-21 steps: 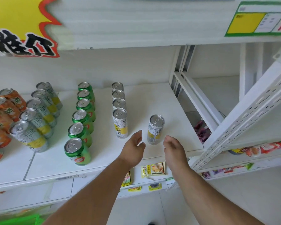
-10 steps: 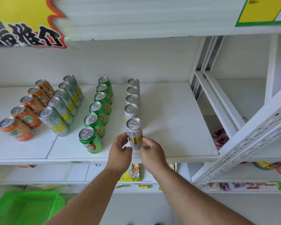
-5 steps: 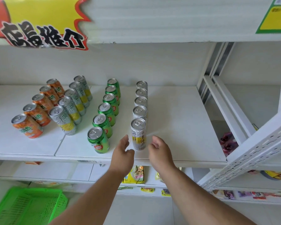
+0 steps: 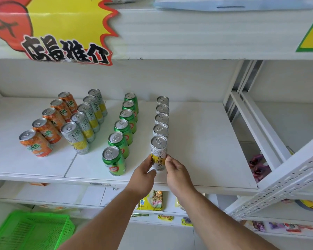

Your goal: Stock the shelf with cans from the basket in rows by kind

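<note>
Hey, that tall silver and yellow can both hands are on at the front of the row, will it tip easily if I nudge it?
Probably yes: the front can is tall and slim on a narrow base, so a high push may topple it. Its smooth, shiny side likely slides on the white shelf if pushed low. Tipped over, it would probably roll. The left hand and right hand steady it near the bottom.

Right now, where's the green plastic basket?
In the head view the green plastic basket sits low in the bottom-left corner, below the white shelf of cans, left of the person's left forearm.
</note>
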`<state>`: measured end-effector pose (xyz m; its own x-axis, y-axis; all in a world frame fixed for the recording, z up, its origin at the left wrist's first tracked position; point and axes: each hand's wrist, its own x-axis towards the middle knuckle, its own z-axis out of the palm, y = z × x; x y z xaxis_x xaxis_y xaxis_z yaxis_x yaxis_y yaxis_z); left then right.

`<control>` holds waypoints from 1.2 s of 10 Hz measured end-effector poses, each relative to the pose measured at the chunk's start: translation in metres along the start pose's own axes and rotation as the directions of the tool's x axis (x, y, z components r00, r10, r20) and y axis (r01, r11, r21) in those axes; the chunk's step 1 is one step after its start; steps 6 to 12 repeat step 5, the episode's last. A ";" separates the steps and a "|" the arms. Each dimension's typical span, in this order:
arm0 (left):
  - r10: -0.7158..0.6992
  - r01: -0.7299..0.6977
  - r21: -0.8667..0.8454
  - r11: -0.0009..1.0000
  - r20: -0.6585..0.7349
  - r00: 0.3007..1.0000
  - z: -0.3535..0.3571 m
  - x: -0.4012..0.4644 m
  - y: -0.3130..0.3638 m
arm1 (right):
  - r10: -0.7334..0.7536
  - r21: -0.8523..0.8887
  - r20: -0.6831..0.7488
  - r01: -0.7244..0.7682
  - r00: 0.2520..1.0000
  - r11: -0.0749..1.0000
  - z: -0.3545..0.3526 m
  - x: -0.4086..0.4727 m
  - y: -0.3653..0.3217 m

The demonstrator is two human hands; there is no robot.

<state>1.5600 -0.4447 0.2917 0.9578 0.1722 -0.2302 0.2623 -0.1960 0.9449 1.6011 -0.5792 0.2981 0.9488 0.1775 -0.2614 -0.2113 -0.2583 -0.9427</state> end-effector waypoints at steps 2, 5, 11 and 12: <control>0.007 -0.007 0.009 1.000 0.019 1.000 0.002 0.005 0.000 | 0.001 0.014 -0.018 -0.001 1.000 1.000 0.000 0.000 -0.001; -0.063 0.062 -0.026 0.998 -0.045 0.997 0.008 -0.002 0.005 | 0.024 0.041 -0.049 -0.022 0.999 0.999 -0.003 0.002 0.003; -0.063 0.062 -0.026 0.998 -0.045 0.997 0.008 -0.002 0.005 | 0.024 0.041 -0.049 -0.022 0.999 0.999 -0.003 0.002 0.003; -0.063 0.062 -0.026 0.998 -0.045 0.997 0.008 -0.002 0.005 | 0.024 0.041 -0.049 -0.022 0.999 0.999 -0.003 0.002 0.003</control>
